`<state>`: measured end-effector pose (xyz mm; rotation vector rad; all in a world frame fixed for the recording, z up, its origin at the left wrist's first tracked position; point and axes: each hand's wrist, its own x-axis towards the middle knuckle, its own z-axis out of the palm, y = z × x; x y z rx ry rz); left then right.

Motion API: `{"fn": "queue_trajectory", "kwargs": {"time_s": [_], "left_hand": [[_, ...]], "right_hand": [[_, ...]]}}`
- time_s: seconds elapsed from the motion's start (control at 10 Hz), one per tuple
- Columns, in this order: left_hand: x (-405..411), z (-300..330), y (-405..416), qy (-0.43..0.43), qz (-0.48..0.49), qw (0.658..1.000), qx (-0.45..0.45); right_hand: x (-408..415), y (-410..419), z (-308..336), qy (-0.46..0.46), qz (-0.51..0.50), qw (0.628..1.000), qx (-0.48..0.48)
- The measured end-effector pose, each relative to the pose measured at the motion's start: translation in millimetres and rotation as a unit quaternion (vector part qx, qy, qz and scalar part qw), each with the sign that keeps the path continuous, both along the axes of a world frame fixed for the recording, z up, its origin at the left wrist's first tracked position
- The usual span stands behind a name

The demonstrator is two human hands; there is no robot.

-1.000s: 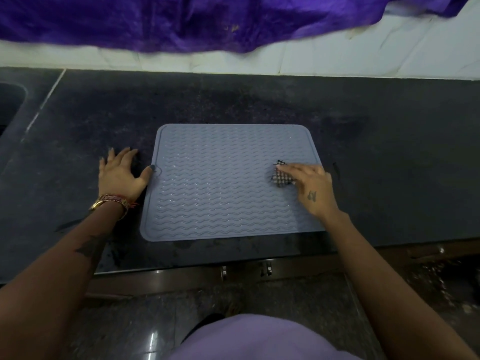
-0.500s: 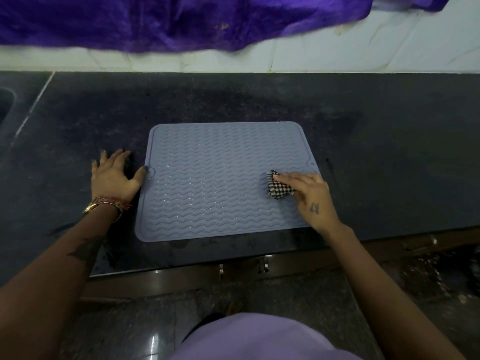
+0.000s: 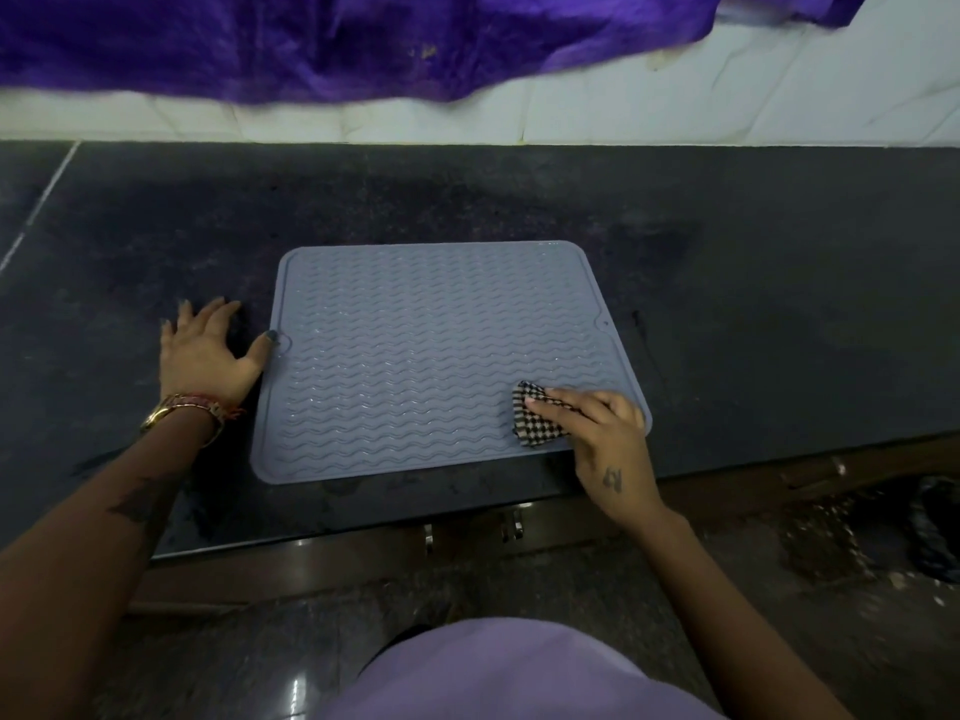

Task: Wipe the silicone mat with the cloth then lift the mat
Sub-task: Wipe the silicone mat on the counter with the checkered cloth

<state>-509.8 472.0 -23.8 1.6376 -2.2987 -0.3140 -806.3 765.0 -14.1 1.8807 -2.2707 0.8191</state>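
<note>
The scene is dimly and evenly lit. Soft shadows are cast on the dark speckled stone counter (image 3: 727, 283) beyond its centre. A small glare spot is seen on the polished floor (image 3: 296, 688). Straight edges are bowed by wide-angle distortion; corners are slightly blurred.

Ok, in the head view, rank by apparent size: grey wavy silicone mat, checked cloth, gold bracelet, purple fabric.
1. Purple fabric
2. Grey wavy silicone mat
3. Checked cloth
4. Gold bracelet, partly hidden round the wrist
</note>
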Motion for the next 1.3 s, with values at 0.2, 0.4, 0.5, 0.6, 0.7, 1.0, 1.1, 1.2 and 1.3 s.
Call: {"fn": "queue_trajectory", "kwargs": {"time_s": [0.2, 0.4, 0.5, 0.6, 0.7, 1.0, 1.1, 1.2, 1.3], "left_hand": [[0.0, 0.0, 1.6, 0.003, 0.001, 1.0, -0.003], [0.3, 0.4, 1.2, -0.004, 0.003, 1.0, 0.005], [0.2, 0.7, 0.6, -0.007, 0.001, 1.0, 0.005], [0.3, 1.1, 0.7, -0.004, 0.0, 1.0, 0.008], [-0.4, 1.6, 1.9, -0.004, 0.001, 1.0, 0.008], [1.0, -1.3, -0.3, -0.003, 0.0, 1.0, 0.004], [1.0, -1.5, -1.1, -0.002, -0.001, 1.0, 0.002], [1.6, -2.1, -2.3, 0.001, -0.001, 1.0, 0.001], [2.2, -3.0, -3.1, 0.002, 0.0, 1.0, 0.001]], "right_hand": [[5.4, 15.5, -4.8, 0.004, 0.018, 1.0, -0.001], [-12.3, 23.9, -4.8, 0.018, -0.034, 0.999, -0.015], [-16.0, 26.3, -4.7, 0.032, -0.022, 0.999, -0.005], [-26.1, 17.5, 3.1, 0.009, -0.021, 1.0, -0.014], [-28.3, 11.0, 3.7, 0.026, -0.059, 0.998, -0.009], [-37.5, -6.5, 7.6, -0.011, -0.09, 0.996, -0.009], [-40.3, -15.5, 14.7, -0.044, -0.09, 0.995, 0.015], [-51.8, -23.7, 29.0, -0.107, -0.105, 0.989, -0.007], [-65.4, -37.0, 36.2, -0.128, -0.179, 0.975, -0.038]]}}
